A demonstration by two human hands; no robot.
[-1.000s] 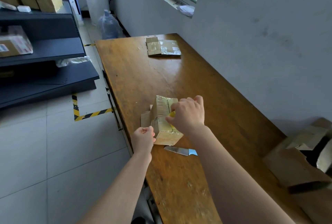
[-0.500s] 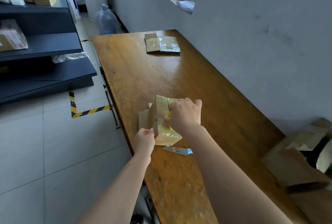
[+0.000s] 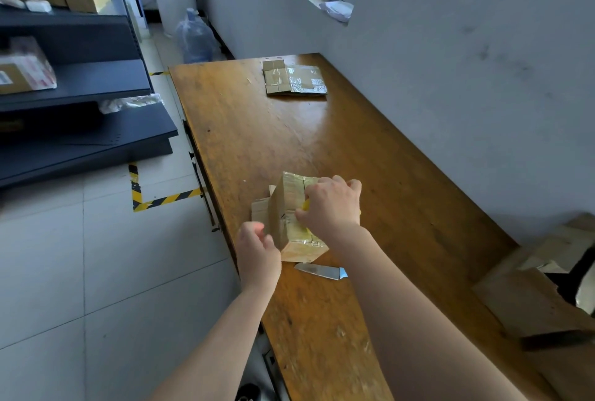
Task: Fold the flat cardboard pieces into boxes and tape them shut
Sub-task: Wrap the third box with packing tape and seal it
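Left hand (image 3: 257, 249) sits at the box's near-left corner, fingers curled and blurred, so I can't tell if it grips anything. Box (image 3: 286, 201) is at the table (image 3: 386, 175) edge, long axis running away from the person. Right hand (image 3: 333, 204) is on top of the box, clamped round a yellow item (image 3: 305, 206), likely tape. It is the hand nearer the top seam. Knife (image 3: 322, 271) lies just on the box's near side.

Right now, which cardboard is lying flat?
The taped cardboard piece at the far end of the table, near the wall. It lies flat; the box at the right hand stands folded up, and the heap at the right is crumpled.
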